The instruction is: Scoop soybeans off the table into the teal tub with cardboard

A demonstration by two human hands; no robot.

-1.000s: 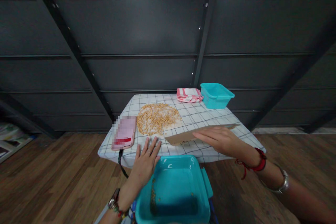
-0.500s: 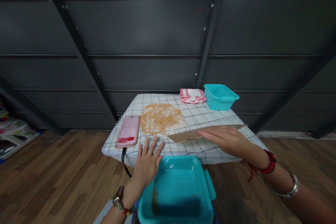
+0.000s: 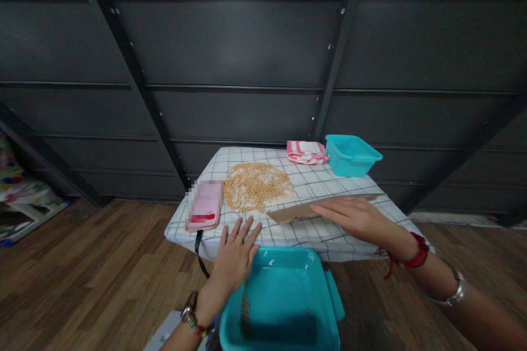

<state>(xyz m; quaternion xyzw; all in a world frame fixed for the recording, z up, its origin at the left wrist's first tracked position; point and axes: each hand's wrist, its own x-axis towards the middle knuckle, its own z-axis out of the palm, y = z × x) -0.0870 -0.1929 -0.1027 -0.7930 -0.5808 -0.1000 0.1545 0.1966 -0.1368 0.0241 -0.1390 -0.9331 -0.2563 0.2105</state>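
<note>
A dark panelled wall (image 3: 242, 38) crossed by metal ribs rises behind a wooden floor (image 3: 107, 263). In the middle stands a surface covered by a white checked cloth (image 3: 302, 184). Close to the viewer, at its near edge, is a large teal plastic box (image 3: 288, 285), with a few small beans (image 3: 246, 312) along the left of its bottom.

A broad, flat heap of yellow beans (image 3: 257, 186) mixed with white grains lies on the cloth, left of centre. At the far right sits a smaller turquoise basket (image 3: 352, 164). A long brown cardboard piece (image 3: 292, 214) lies slantwise to the right of the heap's near side, its left end just beside it.

The person's right hand (image 3: 349, 216) grips the cardboard from the right, fingers straight and together; the thumb is hidden. The left hand (image 3: 234, 258) is palm down with fingers spread and holding nothing, between the heap and the box; whether it presses on the cloth cannot be told.

A folded pink-and-white striped towel (image 3: 307, 152) touches or nearly touches the basket's left side. A flat pink case (image 3: 206, 203), partly pixelated, lies left of the heap, a black strap (image 3: 200, 252) trailing off the near edge. Smallest are a red cord bracelet (image 3: 418, 252) on the right wrist and a ring (image 3: 240, 237) on the left hand.
</note>
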